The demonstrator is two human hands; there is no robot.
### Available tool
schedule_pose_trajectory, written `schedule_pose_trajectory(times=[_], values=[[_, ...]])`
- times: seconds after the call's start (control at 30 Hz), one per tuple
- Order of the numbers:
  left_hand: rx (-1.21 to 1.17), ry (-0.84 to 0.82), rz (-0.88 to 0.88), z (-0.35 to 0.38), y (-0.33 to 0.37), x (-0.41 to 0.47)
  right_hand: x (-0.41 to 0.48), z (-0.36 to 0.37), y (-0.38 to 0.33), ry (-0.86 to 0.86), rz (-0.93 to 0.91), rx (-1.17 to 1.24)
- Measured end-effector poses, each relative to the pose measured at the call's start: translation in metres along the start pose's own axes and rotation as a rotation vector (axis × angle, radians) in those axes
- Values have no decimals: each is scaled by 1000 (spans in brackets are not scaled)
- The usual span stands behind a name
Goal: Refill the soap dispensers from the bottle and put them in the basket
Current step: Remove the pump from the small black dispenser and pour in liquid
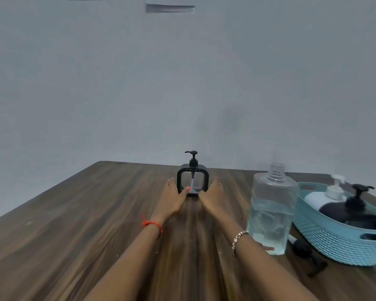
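A clear square soap dispenser (192, 180) with a black frame and black pump stands upright at the far middle of the wooden table (96, 224). My left hand (174, 197) touches its left side, thumb against the lower frame. My right hand (213, 196) rests against its right side. Both hands cup the dispenser's base. A large clear refill bottle (271, 211), uncapped and about half full of clear liquid, stands to the right. A teal basket (334, 242) at the right edge holds a white dispenser (326, 198) and a black dispenser (356, 211).
A black pump cap (308, 257) lies on the table between the bottle and the basket. A grey wall rises right behind the table's far edge. Bare wood spreads to the left of my arms.
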State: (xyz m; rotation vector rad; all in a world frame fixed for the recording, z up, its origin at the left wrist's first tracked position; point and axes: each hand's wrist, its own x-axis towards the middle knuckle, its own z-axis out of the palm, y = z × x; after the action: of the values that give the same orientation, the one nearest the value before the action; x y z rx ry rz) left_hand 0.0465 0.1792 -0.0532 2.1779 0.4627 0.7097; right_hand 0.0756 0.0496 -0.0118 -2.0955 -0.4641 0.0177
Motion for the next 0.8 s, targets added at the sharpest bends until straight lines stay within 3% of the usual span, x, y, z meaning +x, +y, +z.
schedule_pose_trajectory(times=[0.43, 0.8], values=[[-237, -11, 20, 29, -17, 72, 87, 50, 8, 81, -19, 313], [-394, 34, 115, 2, 16, 36, 44, 18, -14, 206, -80, 167]])
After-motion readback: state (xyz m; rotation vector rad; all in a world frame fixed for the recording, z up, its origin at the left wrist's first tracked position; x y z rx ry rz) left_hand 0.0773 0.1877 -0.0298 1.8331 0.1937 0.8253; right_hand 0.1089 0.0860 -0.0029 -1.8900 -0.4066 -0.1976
